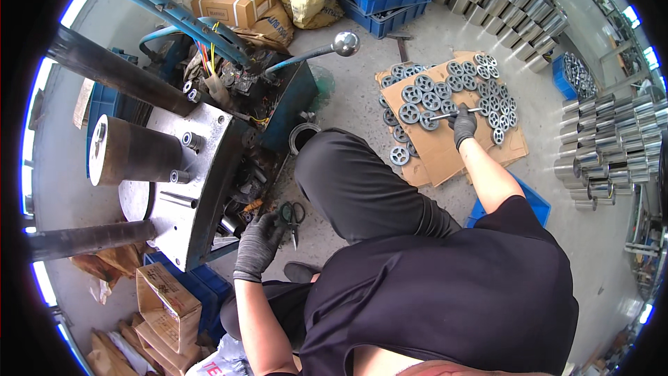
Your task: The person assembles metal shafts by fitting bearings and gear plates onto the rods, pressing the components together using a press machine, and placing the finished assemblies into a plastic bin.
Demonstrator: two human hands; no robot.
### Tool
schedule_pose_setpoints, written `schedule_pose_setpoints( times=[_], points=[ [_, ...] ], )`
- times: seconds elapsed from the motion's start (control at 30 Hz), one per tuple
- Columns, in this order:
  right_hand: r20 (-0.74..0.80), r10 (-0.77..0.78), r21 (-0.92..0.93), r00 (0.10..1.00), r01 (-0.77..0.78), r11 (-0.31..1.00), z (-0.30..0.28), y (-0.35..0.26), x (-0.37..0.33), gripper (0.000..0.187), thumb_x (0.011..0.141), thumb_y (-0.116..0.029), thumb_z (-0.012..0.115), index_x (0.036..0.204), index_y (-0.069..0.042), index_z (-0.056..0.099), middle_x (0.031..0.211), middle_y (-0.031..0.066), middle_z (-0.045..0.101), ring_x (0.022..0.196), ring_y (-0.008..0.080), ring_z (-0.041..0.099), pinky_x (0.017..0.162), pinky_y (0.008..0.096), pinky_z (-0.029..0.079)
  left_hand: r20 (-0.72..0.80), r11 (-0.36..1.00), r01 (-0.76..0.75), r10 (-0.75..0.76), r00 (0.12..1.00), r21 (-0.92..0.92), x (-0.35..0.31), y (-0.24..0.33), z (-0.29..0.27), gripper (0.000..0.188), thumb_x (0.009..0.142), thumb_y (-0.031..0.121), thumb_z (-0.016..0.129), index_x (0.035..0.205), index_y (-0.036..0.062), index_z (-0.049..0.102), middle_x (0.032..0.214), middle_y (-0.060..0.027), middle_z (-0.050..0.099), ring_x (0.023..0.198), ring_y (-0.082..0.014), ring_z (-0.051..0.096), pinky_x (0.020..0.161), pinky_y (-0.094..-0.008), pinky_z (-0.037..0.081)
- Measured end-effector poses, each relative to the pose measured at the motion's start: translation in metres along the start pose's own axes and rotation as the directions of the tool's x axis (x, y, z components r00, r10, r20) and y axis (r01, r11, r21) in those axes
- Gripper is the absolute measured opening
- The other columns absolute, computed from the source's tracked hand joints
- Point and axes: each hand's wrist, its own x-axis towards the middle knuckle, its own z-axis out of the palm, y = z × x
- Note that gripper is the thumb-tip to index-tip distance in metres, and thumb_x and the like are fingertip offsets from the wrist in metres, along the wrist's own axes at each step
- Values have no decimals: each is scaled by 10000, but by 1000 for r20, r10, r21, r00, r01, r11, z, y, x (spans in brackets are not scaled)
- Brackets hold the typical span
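My right hand (463, 125), in a dark grey glove, is closed around a thin metal rod (445, 116) above the cardboard sheet (445, 160). Many spoked metal wheels (430, 101) lie in rows on that cardboard, close around the hand. My left hand (257, 247), gloved as well, hangs beside the machine's table edge with loosely bent fingers and nothing visible in it. Close to its fingertips, a pair of scissors (293, 219) with dark handles lies on the floor.
A press with a thick steel cylinder (136, 151) and metal table (202, 181) stands at left; its ball-ended lever (346, 44) juts over the floor. Blue crates (386, 0) stand at the back. Shiny metal tubes (605, 146) are stacked at right. Cardboard boxes (167, 306) sit lower left.
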Motion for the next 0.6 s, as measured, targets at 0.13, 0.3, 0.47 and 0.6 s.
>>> schedule_pose_setpoints(
  times=[0.13, 0.3, 0.47, 0.6],
  points=[
    [463, -396, -356, 793, 576, 736, 14, 22, -17, 308, 1038, -293, 669, 1172, -16, 651, 917, 74, 700, 769, 152, 670, 722, 299, 561, 36, 998, 52, -53, 998, 28, 1, 4, 1, 375, 910, 219, 746, 1232, 36, 690, 1135, -233, 695, 1050, -417, 684, 908, -501, 549],
    [494, -347, -349, 797, 547, 761, 21, 22, -15, 324, 1049, -245, 655, 1297, -37, 637, 1020, 37, 689, 855, 134, 662, 771, 284, 547, 33, 998, 17, -19, 999, 61, 1, 9, 1, 369, 910, 215, 743, 1232, 42, 689, 1113, -213, 704, 1038, -405, 689, 903, -498, 550],
    [383, -113, -367, 917, 264, 892, 10, 1, -1, 359, 1053, -381, 640, 1273, -97, 647, 991, 33, 700, 775, 138, 656, 711, 295, 548, 12, 994, -47, 46, 999, 102, 1, 8, 3, 370, 907, 208, 740, 1236, 47, 688, 1086, -203, 708, 1027, -396, 687, 904, -496, 542],
    [561, -248, -473, 789, 553, 686, 5, 15, 2, 533, 979, -443, 718, 1299, -26, 633, 1221, 128, 709, 1171, 245, 649, 1018, 354, 498, 23, 994, -33, 30, 999, 108, 2, 9, 4, 379, 902, 208, 744, 1238, 44, 683, 1089, -206, 704, 1019, -397, 682, 902, -492, 539]
  ],
)
